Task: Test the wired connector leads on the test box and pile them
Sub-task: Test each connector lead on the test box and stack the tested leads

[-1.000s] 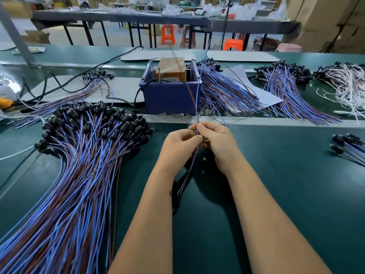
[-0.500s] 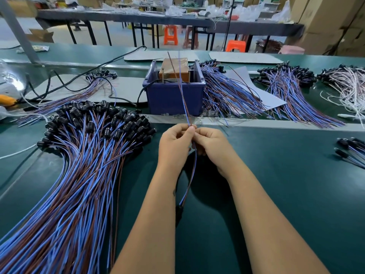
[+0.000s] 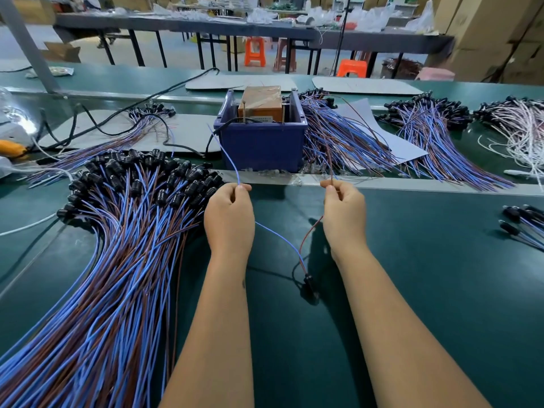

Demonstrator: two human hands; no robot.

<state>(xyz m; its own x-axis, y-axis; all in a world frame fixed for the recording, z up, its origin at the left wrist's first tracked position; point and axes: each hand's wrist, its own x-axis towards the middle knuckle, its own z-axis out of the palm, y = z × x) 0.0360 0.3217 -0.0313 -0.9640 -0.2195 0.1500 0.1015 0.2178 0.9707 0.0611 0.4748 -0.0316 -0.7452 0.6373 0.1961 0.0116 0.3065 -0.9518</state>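
Note:
My left hand point(image 3: 229, 214) pinches the blue wire point(image 3: 228, 156) of one connector lead, and my right hand point(image 3: 343, 214) pinches its brown wire point(image 3: 329, 154). The two wires spread apart in a V and join at the black connector point(image 3: 308, 280), which hangs low between my forearms just above the green belt. Both free wire ends point up toward the test box point(image 3: 260, 103), an orange-brown block with two upright metal pins, sitting in a blue bin point(image 3: 262, 142). A big pile of leads point(image 3: 117, 245) with black connectors fans out to my left.
More blue-brown leads point(image 3: 344, 142) lie right of the bin on white paper, another bundle point(image 3: 435, 136) farther right, and white-wired leads point(image 3: 518, 128) at the far right. A few leads point(image 3: 521, 223) lie at the right edge. Black cables point(image 3: 117, 113) run behind the pile.
My hands, held together on the lead before, have moved apart sideways, splitting the blue and brown wires. The connector now hangs between my forearms.

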